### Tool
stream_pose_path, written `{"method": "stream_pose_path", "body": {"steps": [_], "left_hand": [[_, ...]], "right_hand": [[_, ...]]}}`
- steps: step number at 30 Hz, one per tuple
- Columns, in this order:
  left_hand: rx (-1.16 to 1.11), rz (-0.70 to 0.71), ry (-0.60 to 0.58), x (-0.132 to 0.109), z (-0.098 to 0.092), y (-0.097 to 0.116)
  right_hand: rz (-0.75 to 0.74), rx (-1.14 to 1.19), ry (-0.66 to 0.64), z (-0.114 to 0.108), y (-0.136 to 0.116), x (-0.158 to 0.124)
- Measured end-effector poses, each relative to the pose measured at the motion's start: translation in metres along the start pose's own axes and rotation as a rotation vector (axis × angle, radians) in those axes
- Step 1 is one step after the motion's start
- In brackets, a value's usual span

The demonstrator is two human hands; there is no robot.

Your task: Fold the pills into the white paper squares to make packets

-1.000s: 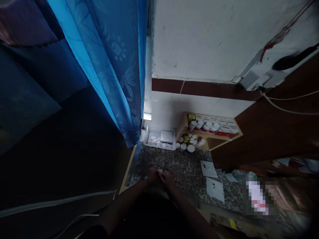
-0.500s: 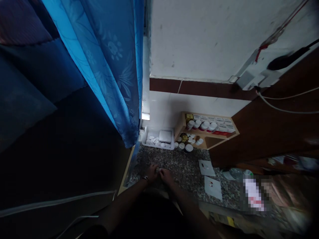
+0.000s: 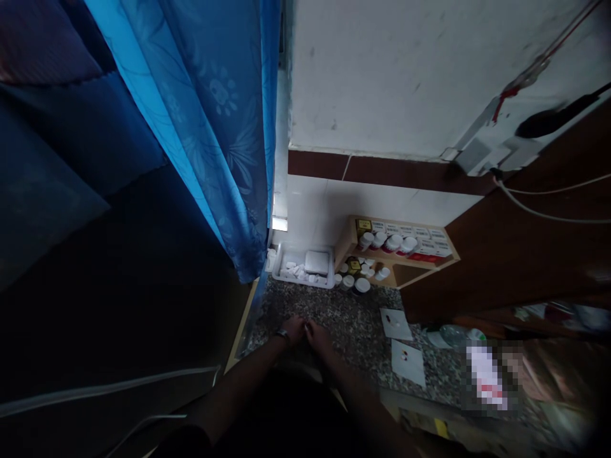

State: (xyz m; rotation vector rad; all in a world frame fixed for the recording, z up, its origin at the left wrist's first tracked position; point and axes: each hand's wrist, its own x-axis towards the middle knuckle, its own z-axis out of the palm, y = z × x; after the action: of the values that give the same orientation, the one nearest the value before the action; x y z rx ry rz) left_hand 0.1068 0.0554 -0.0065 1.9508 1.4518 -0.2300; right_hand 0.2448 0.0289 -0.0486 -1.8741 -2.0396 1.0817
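Over the speckled stone counter (image 3: pixel 334 308), my left hand (image 3: pixel 293 329) and my right hand (image 3: pixel 317 335) meet at the fingertips. Both are closed on a small white thing (image 3: pixel 306 326), mostly hidden by the fingers; it looks like a folded paper packet. Beyond them lies a white plastic tray (image 3: pixel 275 270) with several small white packets (image 3: pixel 300 273) and a stack of white paper (image 3: pixel 316 262). To the right are two white paper sheets, the farther one (image 3: pixel 400 331) and the nearer one (image 3: pixel 414 374), each bearing a few small pills.
A wooden shelf (image 3: pixel 351 234) holds white-capped bottles (image 3: pixel 393 243) and medicine boxes (image 3: pixel 420 233) against the tiled wall. A clear plastic bottle (image 3: pixel 451 335) lies at the right. A blue curtain (image 3: pixel 224 146) hangs at the left.
My fingertips have drawn closer together, and less of the small white thing shows between them. The tray, sheets and shelf have stayed put.
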Motion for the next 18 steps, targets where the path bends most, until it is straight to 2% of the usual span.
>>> {"method": "stream_pose_path", "body": {"steps": [3, 7, 12, 18], "left_hand": [[-0.003, -0.019, 0.019, 0.0, 0.001, 0.001], [0.006, 0.014, 0.063, -0.004, 0.006, 0.003], [0.018, 0.054, 0.053, -0.007, 0.007, 0.006], [0.032, 0.037, 0.052, -0.008, 0.006, 0.009]], "right_hand": [[-0.059, -0.012, -0.027, -0.004, 0.0, 0.0], [-0.06, 0.006, -0.041, -0.005, 0.003, -0.001], [-0.073, -0.071, -0.107, -0.011, 0.004, 0.001], [-0.095, -0.146, -0.17, -0.019, 0.002, 0.009]]}}
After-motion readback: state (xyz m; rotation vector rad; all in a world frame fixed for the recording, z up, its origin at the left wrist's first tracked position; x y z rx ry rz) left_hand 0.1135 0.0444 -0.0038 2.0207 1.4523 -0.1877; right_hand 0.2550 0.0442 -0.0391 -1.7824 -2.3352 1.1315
